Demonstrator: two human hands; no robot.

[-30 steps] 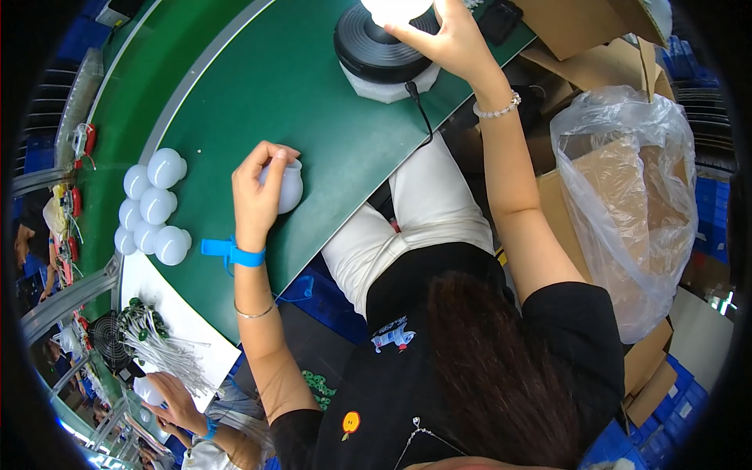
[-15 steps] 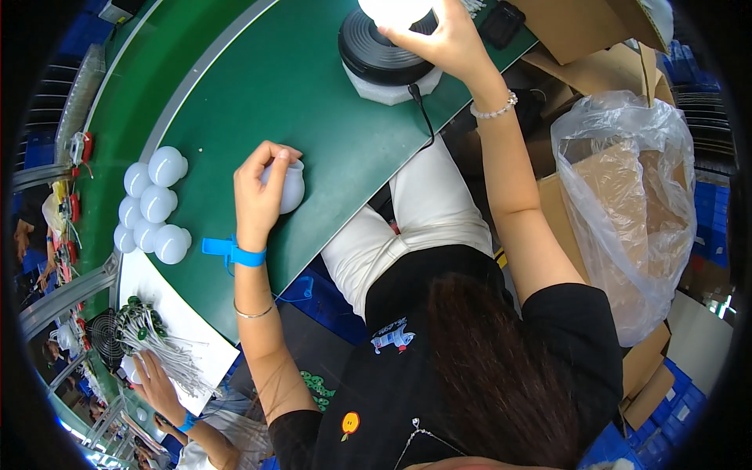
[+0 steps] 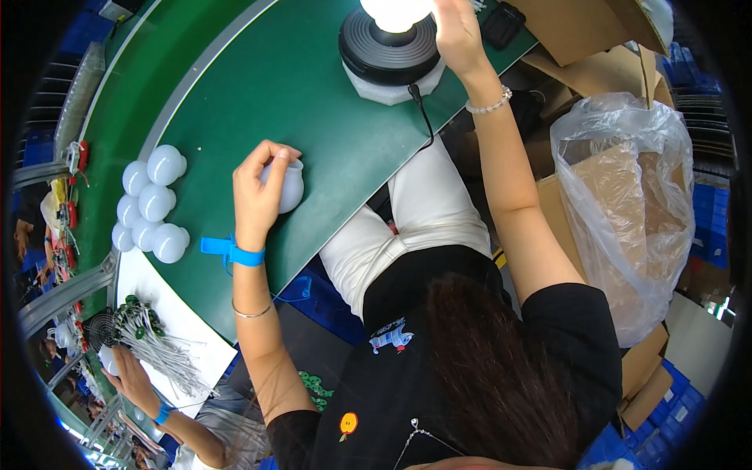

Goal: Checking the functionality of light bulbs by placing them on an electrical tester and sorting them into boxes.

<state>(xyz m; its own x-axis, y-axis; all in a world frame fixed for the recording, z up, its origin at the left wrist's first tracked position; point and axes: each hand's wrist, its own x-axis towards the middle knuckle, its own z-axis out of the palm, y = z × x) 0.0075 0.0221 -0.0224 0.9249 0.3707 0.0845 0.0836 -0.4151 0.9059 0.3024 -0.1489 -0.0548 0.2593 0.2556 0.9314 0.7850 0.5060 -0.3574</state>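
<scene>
My left hand (image 3: 258,184) is closed round a white frosted globe with a short neck (image 3: 292,190), resting on the green worktop. A glowing white globe (image 3: 395,12) sits over a round black ridged stand (image 3: 388,59); the upper edge cuts it off. Against the right side of the glowing globe is my right hand (image 3: 458,39). Its fingertips run out of the picture, so their grip does not show. Under the stand lies a white faceted block (image 3: 392,92). Several matching frosted globes (image 3: 157,202) stand grouped left of my left hand.
A black cable (image 3: 424,117) hangs over the bench edge from the stand. White wires with green ends (image 3: 153,337) lie on a white sheet, where another person's hand (image 3: 135,384) touches a globe. Cardboard boxes (image 3: 583,27) and a clear plastic bag (image 3: 627,211) are at the right.
My right thumb has come off the front of the glowing globe, and that hand has shifted to its right side. My left hand stays put. The other person's hand has moved left.
</scene>
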